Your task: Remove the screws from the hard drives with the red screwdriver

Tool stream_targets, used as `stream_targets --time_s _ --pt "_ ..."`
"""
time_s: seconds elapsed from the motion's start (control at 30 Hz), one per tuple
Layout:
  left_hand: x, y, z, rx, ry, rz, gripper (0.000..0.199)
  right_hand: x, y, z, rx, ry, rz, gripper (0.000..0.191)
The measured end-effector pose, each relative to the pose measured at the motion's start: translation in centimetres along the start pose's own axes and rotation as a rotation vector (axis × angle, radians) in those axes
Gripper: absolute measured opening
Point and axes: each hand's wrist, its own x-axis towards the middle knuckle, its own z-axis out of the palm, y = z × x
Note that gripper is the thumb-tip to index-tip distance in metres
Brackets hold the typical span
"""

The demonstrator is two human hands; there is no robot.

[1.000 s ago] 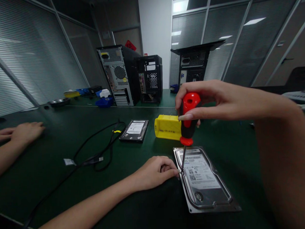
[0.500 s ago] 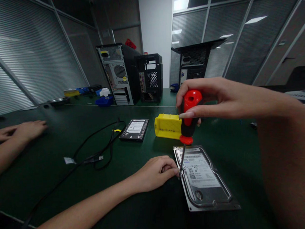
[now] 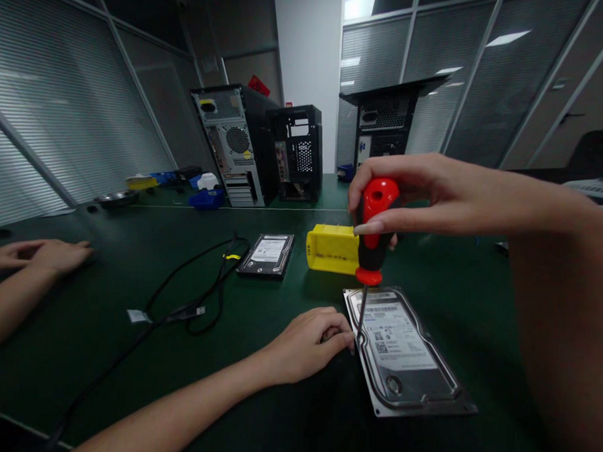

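Note:
My right hand [image 3: 419,195] is closed round the handle of a red and black screwdriver [image 3: 375,233], which stands nearly upright. Its tip rests at the left edge of a silver hard drive [image 3: 405,347] lying label up on the green table. Beside that same edge, my left hand [image 3: 315,341] lies with curled fingers, the fingertips touching the drive close to the screwdriver tip. Whether those fingers pinch anything small is hidden. A yellow bin [image 3: 332,249] is just behind the screwdriver, and a second hard drive [image 3: 267,255] lies farther left.
Black cables [image 3: 219,281] loop over the table's left part. Another person's hands [image 3: 55,256] rest at the far left. Behind stand computer cases [image 3: 237,146], a blue bin [image 3: 206,199] and a metal dish [image 3: 116,199].

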Motion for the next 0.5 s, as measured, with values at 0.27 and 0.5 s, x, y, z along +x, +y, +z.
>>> stream_targets --time_s 0.27,0.5 --pt "-0.4 0.6 1.1 0.049 0.066 -0.068 0.022 0.4 0.4 0.1 0.051 -0.044 -0.088 0.025" --pt "-0.3 0.6 1.3 0.073 0.062 -0.061 0.024 0.4 0.2 0.0 0.011 -0.017 -0.092 0.026"
